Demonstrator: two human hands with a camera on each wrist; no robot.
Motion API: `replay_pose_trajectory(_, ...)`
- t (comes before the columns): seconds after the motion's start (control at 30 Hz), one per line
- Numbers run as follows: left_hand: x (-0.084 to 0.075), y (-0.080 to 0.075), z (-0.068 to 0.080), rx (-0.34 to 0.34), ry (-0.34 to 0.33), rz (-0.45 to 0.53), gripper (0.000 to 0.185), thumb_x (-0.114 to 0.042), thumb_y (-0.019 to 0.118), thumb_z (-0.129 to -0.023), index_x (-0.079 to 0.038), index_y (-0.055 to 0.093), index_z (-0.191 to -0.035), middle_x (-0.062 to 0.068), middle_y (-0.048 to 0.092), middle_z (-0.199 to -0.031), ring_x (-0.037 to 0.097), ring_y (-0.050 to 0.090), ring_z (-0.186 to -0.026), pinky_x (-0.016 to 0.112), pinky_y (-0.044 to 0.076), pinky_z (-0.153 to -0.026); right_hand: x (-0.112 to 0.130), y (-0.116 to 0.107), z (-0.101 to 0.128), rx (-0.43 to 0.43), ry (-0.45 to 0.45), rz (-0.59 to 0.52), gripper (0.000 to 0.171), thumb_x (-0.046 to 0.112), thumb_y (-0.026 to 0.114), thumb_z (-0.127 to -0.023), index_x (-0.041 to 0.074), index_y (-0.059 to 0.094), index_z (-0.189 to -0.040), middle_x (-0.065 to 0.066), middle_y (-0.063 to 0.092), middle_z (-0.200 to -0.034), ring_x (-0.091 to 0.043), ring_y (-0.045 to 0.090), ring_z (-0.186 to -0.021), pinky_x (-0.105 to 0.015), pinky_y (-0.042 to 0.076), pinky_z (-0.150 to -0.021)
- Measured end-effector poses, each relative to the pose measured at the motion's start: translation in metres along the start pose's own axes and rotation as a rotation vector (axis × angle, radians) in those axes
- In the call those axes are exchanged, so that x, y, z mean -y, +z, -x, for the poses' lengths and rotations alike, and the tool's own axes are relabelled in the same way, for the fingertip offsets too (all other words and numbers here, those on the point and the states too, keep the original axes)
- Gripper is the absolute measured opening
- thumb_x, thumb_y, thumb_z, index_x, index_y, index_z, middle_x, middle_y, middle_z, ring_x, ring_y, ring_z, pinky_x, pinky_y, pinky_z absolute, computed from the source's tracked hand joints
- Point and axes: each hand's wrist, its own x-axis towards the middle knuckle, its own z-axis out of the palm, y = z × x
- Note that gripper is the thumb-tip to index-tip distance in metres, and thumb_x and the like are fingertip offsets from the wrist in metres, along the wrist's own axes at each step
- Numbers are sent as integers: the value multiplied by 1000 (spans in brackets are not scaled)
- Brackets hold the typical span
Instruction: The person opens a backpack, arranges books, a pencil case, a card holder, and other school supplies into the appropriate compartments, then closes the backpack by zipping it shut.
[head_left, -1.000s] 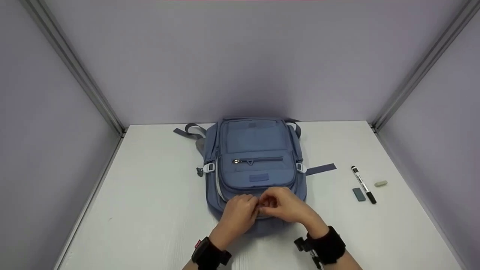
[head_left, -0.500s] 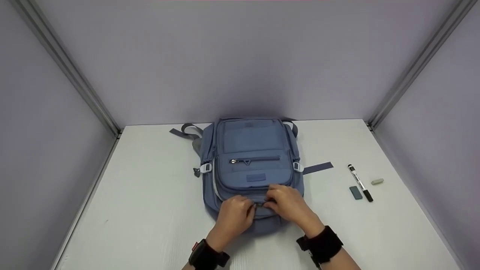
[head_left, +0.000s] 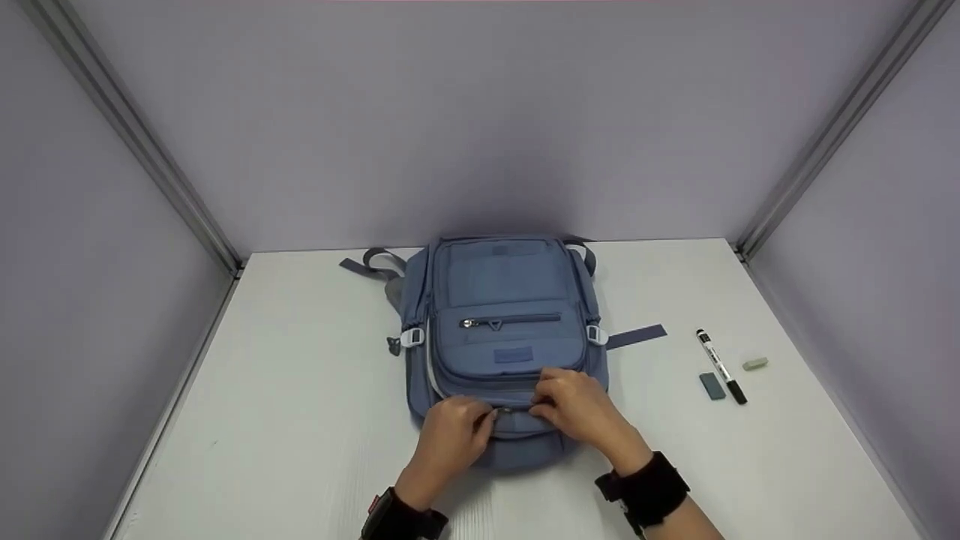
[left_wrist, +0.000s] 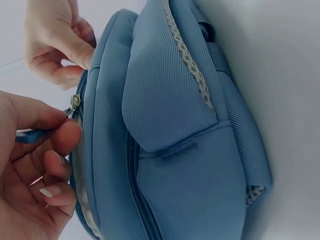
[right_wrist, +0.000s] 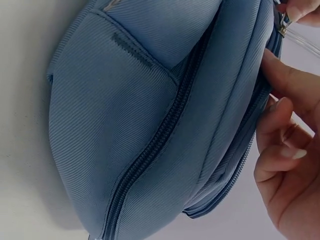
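Observation:
A blue backpack (head_left: 517, 274) lies on the white table, its front pocket up. My left hand (head_left: 454, 435) is at the zip along its near end. In the left wrist view, thumb and forefinger pinch a blue zipper pull (left_wrist: 32, 136) that hangs from a metal slider (left_wrist: 75, 102). Just to the right, my right hand (head_left: 577, 409) pinches the fabric edge beside the zip between thumb and forefinger. In the right wrist view its other fingers curl loosely, and a row of zipper teeth (right_wrist: 235, 177) runs below them.
On the right of the table (head_left: 300, 420) lie a marker pen (head_left: 721, 366), a dark green block (head_left: 712, 385) and a small pale green piece (head_left: 755, 364). Straps (head_left: 637, 337) stick out at both sides of the backpack. Grey walls (head_left: 480, 120) enclose the table at the back and sides.
The hands were close together at the zip. My left hand has slid left with the zipper pull; my right hand moved slightly right, then stayed. The head view shifted a little.

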Motion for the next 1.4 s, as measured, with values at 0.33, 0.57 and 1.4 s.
replay_pose_trajectory(0.33,34,-24,11,-104,-113,74,4,-4,78,-81,-8,79,-80,1,72,-72,12,67,-63,32,54,-59,-4,-3,2,-33,-11,-20,11,14,86,-74,14,75,-77,7,58,-79,-12,62,-70,-30,52,-61)
replay_pose_trajectory(0.57,43,-30,14,-57,-201,54,9,-4,76,-84,-6,79,-92,4,73,-78,15,67,-65,33,54,-59,-3,-4,3,-15,13,-11,11,15,86,-75,15,75,-78,8,58,-79,-11,62,-70,-30,52,-61)
replay_pose_trajectory(1.4,24,-30,21,-133,-202,-166,5,-2,76,-81,-3,72,-78,7,68,-69,23,65,-58,37,52,-51,20,29,-14,-121,-172,166,13,18,79,-83,11,74,-74,1,58,-74,-14,60,-59,-30,50,-51)
